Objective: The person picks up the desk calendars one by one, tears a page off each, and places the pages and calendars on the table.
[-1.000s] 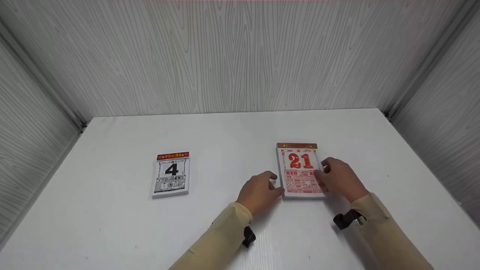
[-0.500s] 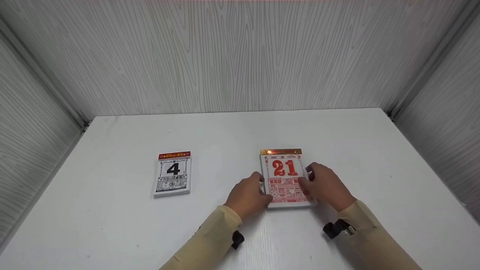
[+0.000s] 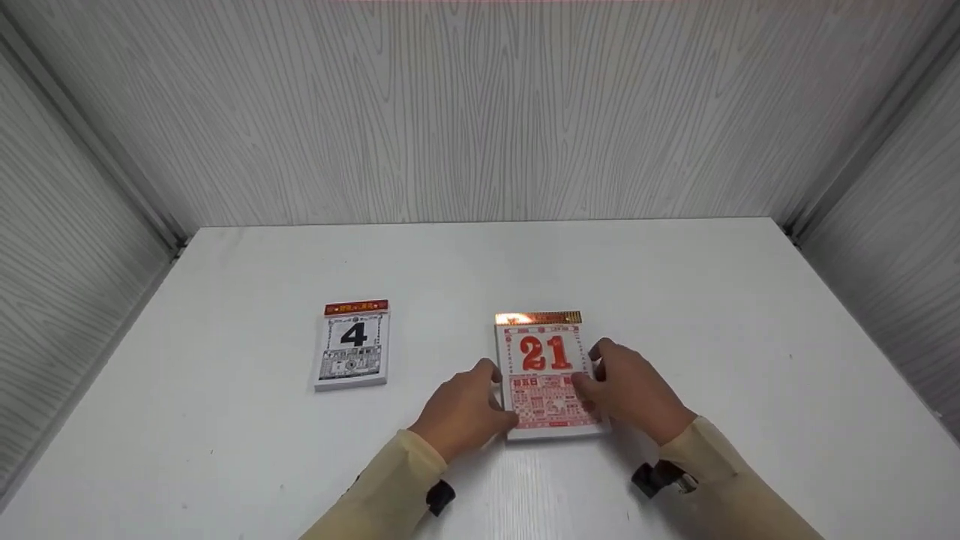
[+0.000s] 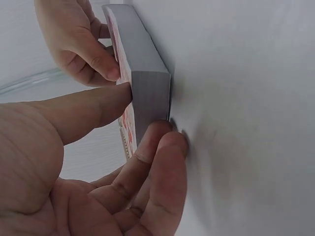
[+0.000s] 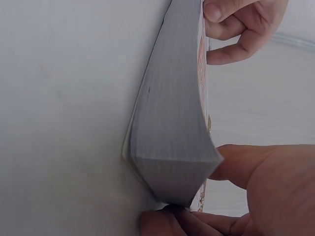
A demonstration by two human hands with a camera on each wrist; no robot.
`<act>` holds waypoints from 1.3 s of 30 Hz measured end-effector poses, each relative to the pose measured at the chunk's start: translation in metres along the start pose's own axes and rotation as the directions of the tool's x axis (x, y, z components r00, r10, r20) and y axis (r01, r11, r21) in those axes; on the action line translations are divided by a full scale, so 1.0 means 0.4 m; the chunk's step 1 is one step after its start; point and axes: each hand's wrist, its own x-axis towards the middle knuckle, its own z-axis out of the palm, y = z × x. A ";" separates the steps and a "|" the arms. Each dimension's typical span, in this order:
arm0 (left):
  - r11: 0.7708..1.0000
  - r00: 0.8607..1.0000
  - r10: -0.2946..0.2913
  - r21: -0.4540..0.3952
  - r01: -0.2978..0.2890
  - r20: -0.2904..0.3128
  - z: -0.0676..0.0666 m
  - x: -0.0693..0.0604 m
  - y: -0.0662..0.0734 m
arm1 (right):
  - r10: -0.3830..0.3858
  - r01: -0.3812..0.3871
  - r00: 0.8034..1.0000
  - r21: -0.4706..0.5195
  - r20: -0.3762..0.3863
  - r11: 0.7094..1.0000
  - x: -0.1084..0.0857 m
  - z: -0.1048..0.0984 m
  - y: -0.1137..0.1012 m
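Shifted leftward and nearer to the person since the earlier frames is the larger calendar pad (image 3: 544, 360), and with it are brought the left hand (image 3: 465, 412) and the right hand (image 3: 626, 390). It is now placed near the middle of the worktop (image 3: 225, 322), between the two hands, with its printed face turned up and its gold header strip (image 3: 538, 318) set at the far end. A large red 21 is printed on the page, above a block of red text.

By the left hand the pad is grasped at its near left corner: the thumb (image 4: 93, 110) is pressed on the face's edge, and the fingers (image 4: 170, 167) are curled in low at the side. By the right hand the right edge is gripped, the thumb (image 5: 238, 164) laid over the face and the fingers (image 5: 160, 223) held low against the side. Whether the pad is slightly raised cannot be told.

Well apart, to the left, the smaller calendar (image 3: 352, 349) is left in its place, printed with a black 4 and topped by a red strip (image 3: 356, 307).
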 end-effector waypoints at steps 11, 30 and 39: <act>0.998 1.000 0.005 0.067 -0.004 -0.013 -0.034 -0.021 -0.021 | -0.006 0.006 0.999 0.005 0.039 1.000 -0.009 0.007 -0.026; 0.992 0.990 -0.077 -0.108 0.065 -0.119 -0.021 0.095 -0.045 | 0.003 -0.003 0.999 -0.011 0.042 1.000 0.047 0.003 -0.017; 0.990 0.989 -0.059 -0.136 0.040 -0.137 -0.018 0.087 -0.044 | -0.034 0.034 0.999 0.022 -0.005 0.999 0.039 0.012 -0.014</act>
